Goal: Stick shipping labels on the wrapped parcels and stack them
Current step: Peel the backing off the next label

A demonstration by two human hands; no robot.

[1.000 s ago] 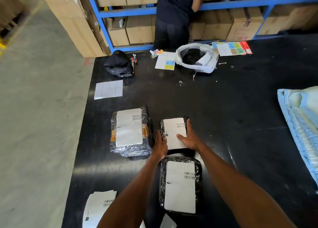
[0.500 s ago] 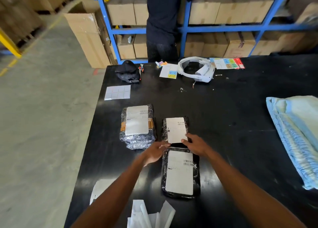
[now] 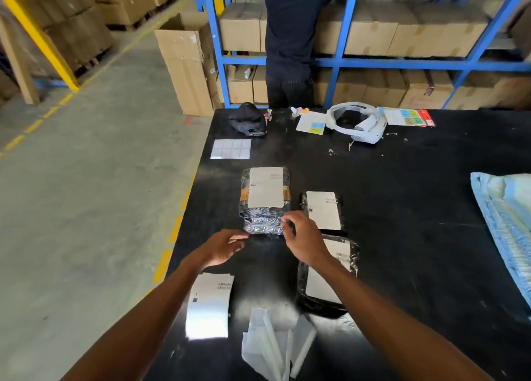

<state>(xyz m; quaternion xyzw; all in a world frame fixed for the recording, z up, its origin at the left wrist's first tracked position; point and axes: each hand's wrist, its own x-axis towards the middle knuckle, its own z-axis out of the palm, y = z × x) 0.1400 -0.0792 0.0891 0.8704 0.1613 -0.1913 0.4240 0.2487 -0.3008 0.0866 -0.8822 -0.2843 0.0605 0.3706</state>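
At frame centre the left hand (image 3: 224,247) hovers loosely open and empty, while the right hand (image 3: 305,244) curls its fingers beside the clear-wrapped, white-labelled parcel stack (image 3: 265,208), grip unclear.

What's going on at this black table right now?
A person is labelling wrapped parcels. Labelled ones lie on the black table: a stack, a small parcel beside it, and a nearer parcel partly under the right forearm. Both hands hover at the stack's near end; the left hand is open, whether the right hand grips anything is unclear. Spare labels lie by the left forearm.
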